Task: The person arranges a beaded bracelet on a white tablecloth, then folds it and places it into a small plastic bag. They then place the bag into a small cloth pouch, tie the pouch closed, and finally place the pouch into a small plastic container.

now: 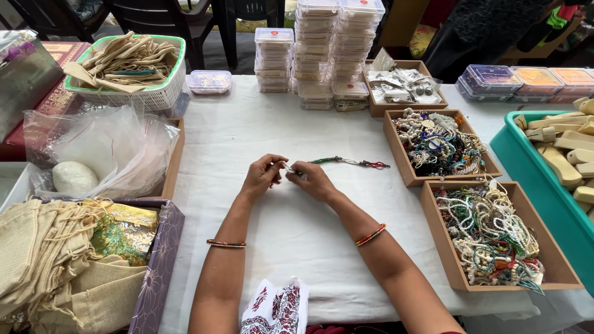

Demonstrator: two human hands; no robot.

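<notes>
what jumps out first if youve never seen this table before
At the middle of the white table, the left hand and right hand pinch one end of a beaded string that trails off to the right. Along the right side, two brown trays brim with tangled beaded strings, and stacks of clear plastic boxes rise at the far edge.

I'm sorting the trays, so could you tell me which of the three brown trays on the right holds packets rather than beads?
The far tray, beside the box stacks; the other two hold beads.
</notes>
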